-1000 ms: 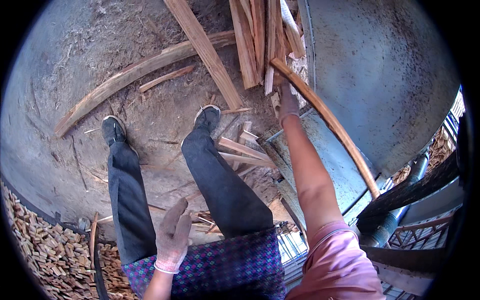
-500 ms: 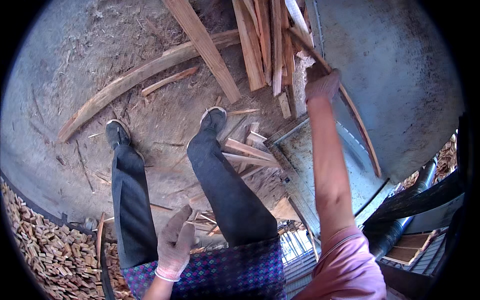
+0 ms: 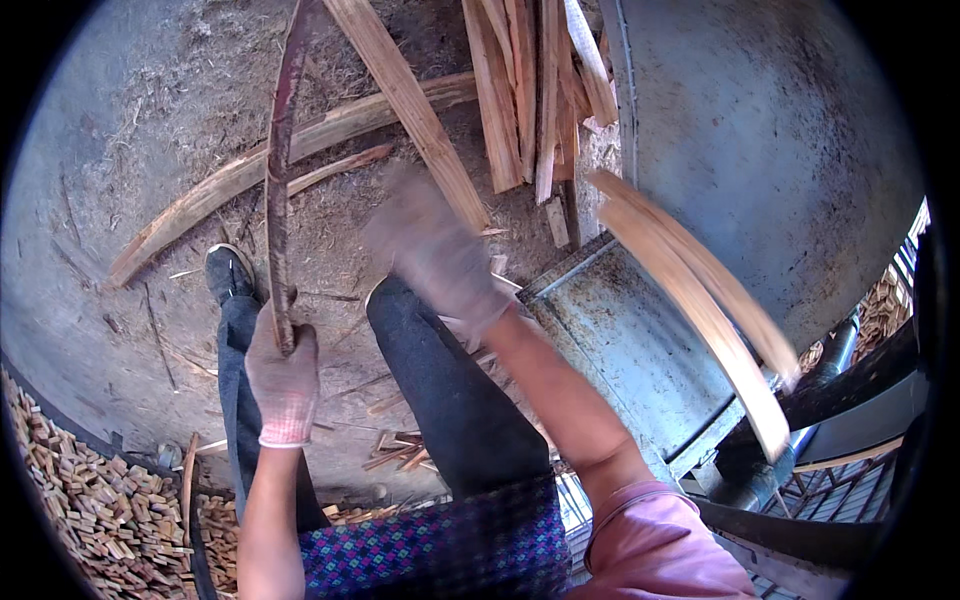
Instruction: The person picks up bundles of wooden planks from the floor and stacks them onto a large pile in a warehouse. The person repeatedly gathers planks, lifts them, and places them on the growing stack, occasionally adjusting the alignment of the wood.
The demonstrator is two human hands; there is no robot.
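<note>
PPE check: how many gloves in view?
2: one on the left hand, holding a dark strip; one on the right hand, motion-blurred, near mid-picture.

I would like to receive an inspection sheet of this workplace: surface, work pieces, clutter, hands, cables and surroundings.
Surface: brown ground, strewn with fibres and chips.
Work pieces: dark strip in the left hand; two pale strips, blurred, slanting in front of the metal casing; contact cannot be told.
Clutter: long curved board, straight plank and small offcuts about the ground.
Hands: left hand, gloved, closed on the strip's near end; right hand, gloved, motion-blurred, grip cannot be told.
Cables: nothing seen.
Surroundings: metal casing at right; wood bundle at top; heap of wood blocks at lower left.
</note>
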